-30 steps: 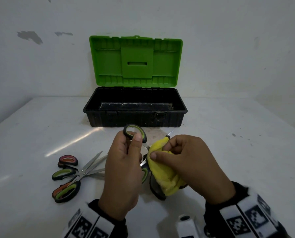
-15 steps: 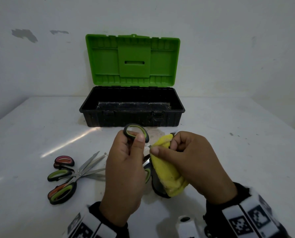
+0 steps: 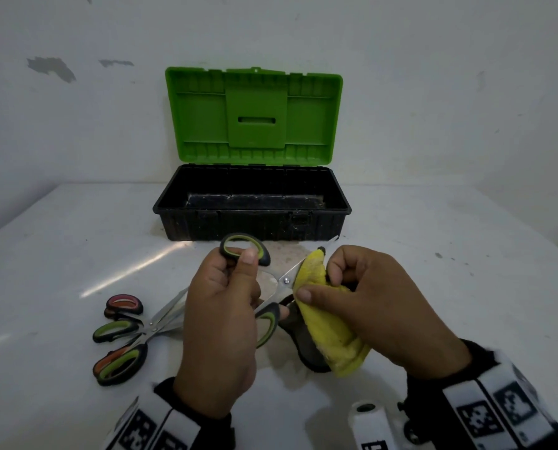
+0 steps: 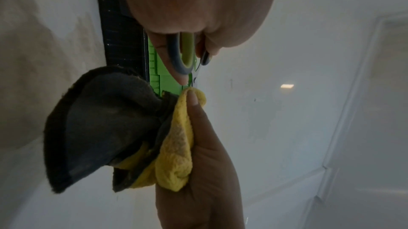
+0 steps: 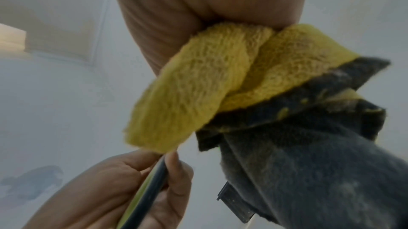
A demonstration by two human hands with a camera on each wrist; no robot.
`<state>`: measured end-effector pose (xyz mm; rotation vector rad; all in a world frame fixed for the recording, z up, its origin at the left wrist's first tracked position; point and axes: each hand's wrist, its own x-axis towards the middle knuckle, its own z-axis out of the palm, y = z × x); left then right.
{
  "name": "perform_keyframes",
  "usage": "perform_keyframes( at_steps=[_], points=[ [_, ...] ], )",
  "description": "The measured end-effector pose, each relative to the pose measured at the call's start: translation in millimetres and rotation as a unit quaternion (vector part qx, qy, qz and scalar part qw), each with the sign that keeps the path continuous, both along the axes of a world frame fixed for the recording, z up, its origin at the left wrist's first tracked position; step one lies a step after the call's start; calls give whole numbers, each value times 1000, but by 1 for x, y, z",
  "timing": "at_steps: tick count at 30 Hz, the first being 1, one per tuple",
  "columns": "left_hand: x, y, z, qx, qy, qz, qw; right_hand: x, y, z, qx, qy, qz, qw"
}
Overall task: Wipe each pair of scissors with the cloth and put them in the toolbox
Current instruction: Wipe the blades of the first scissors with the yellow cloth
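My left hand (image 3: 235,287) grips the green-and-black handles of a pair of scissors (image 3: 279,280), held over the table in front of the toolbox. Its upper handle loop (image 4: 183,53) shows between the fingers in the left wrist view. My right hand (image 3: 352,287) pinches a yellow-and-grey cloth (image 3: 329,323) folded around the blades, which are mostly hidden. The same cloth (image 5: 198,79) fills the right wrist view. The toolbox (image 3: 323,222), black with a green lid standing open, sits behind my hands. I see nothing inside it.
More scissors (image 3: 122,332) with green, red and orange handles lie in a heap on the white table (image 3: 76,238), left of my left hand. A white wall rises close behind the toolbox. A small white device (image 3: 368,423) shows at the bottom edge.
My right hand has slid the cloth along the blades away from the handles, so the pivot screw now shows. The left hand keeps its grip on the handles.
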<state>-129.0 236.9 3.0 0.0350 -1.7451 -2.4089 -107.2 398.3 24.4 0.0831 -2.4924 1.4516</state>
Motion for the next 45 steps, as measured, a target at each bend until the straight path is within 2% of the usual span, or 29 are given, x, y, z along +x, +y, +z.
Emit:
perform_keyframes(
  at_steps=[7, 12, 18, 26, 34, 45],
  points=[
    [3, 1, -1, -7, 5, -5, 1000, -6, -10, -1, -7, 24, -6, 1000],
    [4, -8, -3, -5, -12, -16, 1000, -1, -11, -7, -51, -4, 33, 998],
    [5, -9, -5, 0, -23, -21, 1000, 1, -3, -10, -58, -7, 50, 997],
    [9, 3, -2, -6, -7, -28, 1000, -6, -5, -11, -113, -31, 76, 990],
    [2, 0, 3, 24, -29, -6, 999, -3, -1, -15, -107, 5, 27, 994],
    [-11, -14, 2, 63, -56, 59, 995, 0, 34, -10, -118, -25, -5, 993]
  ],
)
